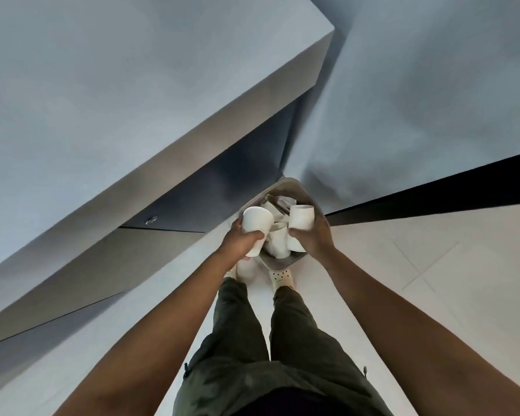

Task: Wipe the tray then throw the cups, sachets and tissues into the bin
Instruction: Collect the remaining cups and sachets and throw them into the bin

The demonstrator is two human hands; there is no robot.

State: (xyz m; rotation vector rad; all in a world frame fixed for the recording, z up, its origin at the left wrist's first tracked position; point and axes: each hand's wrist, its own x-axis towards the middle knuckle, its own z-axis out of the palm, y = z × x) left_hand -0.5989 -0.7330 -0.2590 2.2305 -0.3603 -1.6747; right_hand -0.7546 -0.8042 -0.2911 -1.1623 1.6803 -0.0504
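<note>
Cups fill both hands, carried out over the bin (282, 184) so that, by my reading, they can drop straight in. The left hand (242, 240) curls round one white paper cup (257, 225), tipped mouth-forward; the right hand (312, 238) clasps another cup (301, 217) upright, and seems to hold more beneath it. The two hands are near each other but not touching. Just beyond and below both lies the bin, already holding crumpled tissues (278, 202) and cups. No tray is visible.
</note>
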